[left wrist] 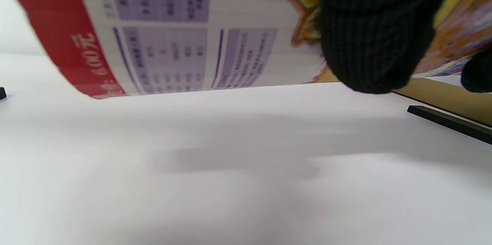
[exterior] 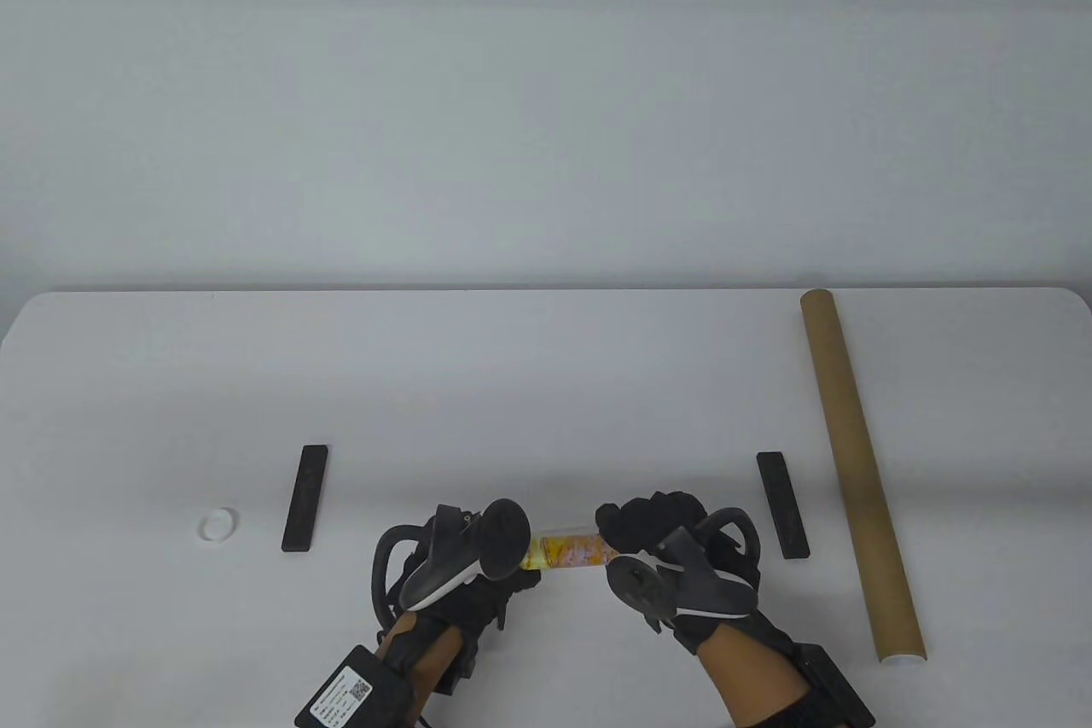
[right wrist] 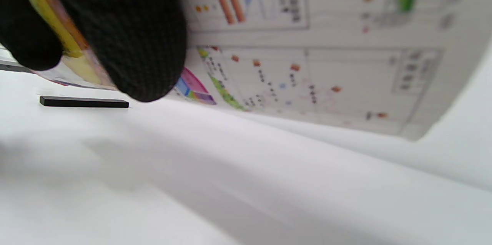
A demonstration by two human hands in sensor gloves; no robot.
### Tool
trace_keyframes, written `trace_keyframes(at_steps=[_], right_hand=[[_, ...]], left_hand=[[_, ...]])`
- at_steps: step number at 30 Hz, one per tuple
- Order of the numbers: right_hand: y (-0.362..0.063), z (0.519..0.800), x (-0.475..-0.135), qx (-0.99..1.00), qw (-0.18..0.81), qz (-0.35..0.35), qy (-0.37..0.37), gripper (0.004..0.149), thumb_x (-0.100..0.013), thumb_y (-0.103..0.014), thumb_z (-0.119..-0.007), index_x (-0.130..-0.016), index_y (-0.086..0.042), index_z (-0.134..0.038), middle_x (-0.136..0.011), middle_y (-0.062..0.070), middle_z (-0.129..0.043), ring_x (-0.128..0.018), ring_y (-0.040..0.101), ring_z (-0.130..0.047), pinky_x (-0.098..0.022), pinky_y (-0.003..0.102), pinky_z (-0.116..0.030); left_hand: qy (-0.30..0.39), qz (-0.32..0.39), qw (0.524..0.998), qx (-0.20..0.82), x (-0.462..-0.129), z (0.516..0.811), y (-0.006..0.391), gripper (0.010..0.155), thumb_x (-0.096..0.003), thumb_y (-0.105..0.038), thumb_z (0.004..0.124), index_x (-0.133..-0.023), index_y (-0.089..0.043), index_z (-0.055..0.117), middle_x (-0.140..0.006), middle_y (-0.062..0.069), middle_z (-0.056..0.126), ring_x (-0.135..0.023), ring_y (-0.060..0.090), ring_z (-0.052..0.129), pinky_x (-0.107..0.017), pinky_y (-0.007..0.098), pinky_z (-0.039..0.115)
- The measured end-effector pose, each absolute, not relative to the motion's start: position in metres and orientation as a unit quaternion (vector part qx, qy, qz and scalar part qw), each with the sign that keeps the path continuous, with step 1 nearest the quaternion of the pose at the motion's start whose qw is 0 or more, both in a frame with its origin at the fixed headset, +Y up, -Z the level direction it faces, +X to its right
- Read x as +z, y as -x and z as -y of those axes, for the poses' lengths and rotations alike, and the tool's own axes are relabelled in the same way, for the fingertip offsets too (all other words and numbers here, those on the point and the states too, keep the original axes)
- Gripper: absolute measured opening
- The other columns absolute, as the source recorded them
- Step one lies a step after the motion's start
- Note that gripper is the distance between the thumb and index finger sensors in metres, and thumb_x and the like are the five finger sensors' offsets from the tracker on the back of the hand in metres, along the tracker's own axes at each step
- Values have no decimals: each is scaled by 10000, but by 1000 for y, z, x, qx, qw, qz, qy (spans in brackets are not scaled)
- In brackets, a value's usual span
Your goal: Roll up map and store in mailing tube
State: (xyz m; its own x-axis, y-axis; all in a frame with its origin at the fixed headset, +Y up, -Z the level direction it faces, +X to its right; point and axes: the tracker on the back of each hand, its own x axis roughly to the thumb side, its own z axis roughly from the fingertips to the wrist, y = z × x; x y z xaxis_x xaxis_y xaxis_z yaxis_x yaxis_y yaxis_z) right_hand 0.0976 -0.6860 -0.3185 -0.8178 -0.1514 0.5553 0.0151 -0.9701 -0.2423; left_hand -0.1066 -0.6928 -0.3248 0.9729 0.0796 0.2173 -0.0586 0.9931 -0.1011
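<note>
Crosswise, the rolled map (exterior: 567, 550) is gripped at each end by left hand (exterior: 461, 570) and right hand (exterior: 674, 557), with the tube (exterior: 857, 468) lying lengthwise nearer the right.

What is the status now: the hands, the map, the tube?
Left hand and right hand both grip the rolled map near the table's front edge. Mailing tube lies on the table at right, untouched. Black bar between map and tube.

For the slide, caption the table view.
Both gloved hands hold the rolled map; mailing tube lies right.
</note>
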Motion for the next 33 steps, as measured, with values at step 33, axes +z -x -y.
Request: trace_keyframes(at_steps=[33], right_hand=[[-103, 690, -325, -954, 16, -75, 290, 541, -435, -401, -970, -882, -108, -883, -643, 66, -930, -495, 310, -975, -512, 582, -767]], left_hand=[[4, 102, 995, -7, -319, 692, 101, 545, -305, -659, 943, -779, -394, 896, -680, -76, 970, -619, 172, 1029, -670, 400, 762]])
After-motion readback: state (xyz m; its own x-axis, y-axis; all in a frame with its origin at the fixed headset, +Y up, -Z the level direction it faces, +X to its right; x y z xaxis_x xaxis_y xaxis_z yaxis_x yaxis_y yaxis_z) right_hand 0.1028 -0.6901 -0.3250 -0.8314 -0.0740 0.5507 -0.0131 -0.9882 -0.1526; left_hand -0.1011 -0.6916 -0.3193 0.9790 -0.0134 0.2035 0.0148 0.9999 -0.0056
